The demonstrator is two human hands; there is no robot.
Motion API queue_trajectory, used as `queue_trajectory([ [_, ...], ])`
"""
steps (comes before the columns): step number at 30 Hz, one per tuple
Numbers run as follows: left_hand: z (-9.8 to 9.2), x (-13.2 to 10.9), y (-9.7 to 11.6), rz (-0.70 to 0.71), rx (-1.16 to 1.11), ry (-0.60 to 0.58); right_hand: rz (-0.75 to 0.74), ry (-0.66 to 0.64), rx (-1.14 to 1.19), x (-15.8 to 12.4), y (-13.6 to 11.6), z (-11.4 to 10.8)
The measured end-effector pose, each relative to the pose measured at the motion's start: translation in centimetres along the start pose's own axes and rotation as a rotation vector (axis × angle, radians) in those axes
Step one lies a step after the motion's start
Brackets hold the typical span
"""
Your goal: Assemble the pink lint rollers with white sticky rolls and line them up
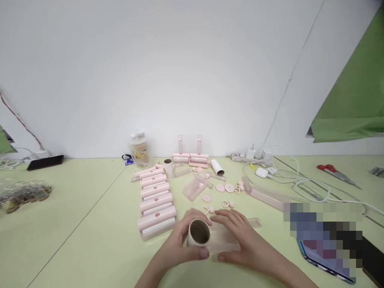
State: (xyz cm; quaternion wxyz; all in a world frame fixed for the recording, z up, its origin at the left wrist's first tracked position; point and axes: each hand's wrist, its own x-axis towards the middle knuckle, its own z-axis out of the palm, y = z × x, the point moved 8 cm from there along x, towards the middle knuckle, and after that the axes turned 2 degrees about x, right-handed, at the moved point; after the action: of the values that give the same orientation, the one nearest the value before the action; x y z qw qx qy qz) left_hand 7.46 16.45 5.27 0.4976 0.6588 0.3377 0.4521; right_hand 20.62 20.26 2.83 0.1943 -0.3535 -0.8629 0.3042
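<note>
Hollow roll: we see a short tube (199,232) in the grasp of the left fingers, its open end tipped up toward us; white outside, pale round rim, plain grey-brown inside.
Left hand (175,249): we find the fingers and thumb curved around the tube, closed upon it.
Right hand (244,240): fingers and thumb spread wide, just beside the tube; whether a fingertip touches it, we cannot tell.
Clear piece: below the right fingers we make out a blurred see-through strip (222,236).
Phone: well to the right of the right fingers, we note a phone (325,256) with a pixelated face.
Pink rollers: left of the left fingers, a row of pink casings (162,201) lies with white rolls showing.
Loops and discs: just past the fingertips we see pink loops (211,210) with round ends, then flat discs (206,198).
Spare rolls: farther beyond the fingers, one white roll (168,169) stands and another (216,167) lies tilted.
Surface: beneath the fingers, we see a pale yellow-green surface (99,232).
</note>
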Motion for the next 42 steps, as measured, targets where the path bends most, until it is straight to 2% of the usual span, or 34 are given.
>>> queue_trajectory([
  [3, 2.7, -0.3, -0.6, -0.088, -0.117, -0.194, -0.049, -0.003, -0.108, 0.6, 1.2, 0.4],
  [5, 4.1, -0.5, -1.3, -0.167, -0.101, -0.233, -0.071, 0.017, -0.138, 1.6, 1.1, -0.1],
  [8, 5.1, -0.7, -2.6, -0.266, -0.083, -0.182, -0.046, 0.056, -0.213, 4.1, 0.6, -1.8],
  [11, 5.4, -0.7, -3.3, -0.225, -0.14, -0.145, 0.039, 0.089, -0.254, 7.6, 1.3, -3.3],
  [15, 5.0, -0.4, -3.8, -0.114, -0.116, -0.109, 0.173, 0.043, -0.286, 11.6, 3.6, -2.6],
  [19, 4.5, -0.2, -3.7, -0.076, -0.079, -0.076, 0.174, 0.048, -0.212, 12.7, 4.3, -1.7],
  [22, 4.4, -0.2, -3.4, -0.079, -0.074, -0.079, 0.121, 0.135, -0.082, 11.3, 3.0, -2.8],
  [25, 4.5, -0.2, -3.3, -0.076, -0.097, -0.089, 0.036, 0.175, 0.079, 7.9, 0.6, -3.6],
  [29, 4.4, -0.1, -3.2, -0.049, -0.181, -0.053, -0.165, 0.134, 0.285, 2.2, -3.0, -2.9],
  [32, 4.3, -0.1, -3.3, -0.064, -0.194, -0.015, -0.308, 0.156, 0.253, -0.7, -4.1, -2.1],
  [36, 4.1, -0.1, -3.7, -0.115, -0.16, 0.018, -0.435, 0.279, 0.147, -2.0, -4.2, -2.4],
  [39, 4.2, -0.1, -4.2, -0.154, -0.159, 0.017, -0.482, 0.284, 0.105, -2.1, -4.4, -2.3],
  [42, 4.2, -0.2, -4.4, -0.174, -0.183, 0.018, -0.463, 0.267, 0.108, -2.1, -4.5, -2.1],
])
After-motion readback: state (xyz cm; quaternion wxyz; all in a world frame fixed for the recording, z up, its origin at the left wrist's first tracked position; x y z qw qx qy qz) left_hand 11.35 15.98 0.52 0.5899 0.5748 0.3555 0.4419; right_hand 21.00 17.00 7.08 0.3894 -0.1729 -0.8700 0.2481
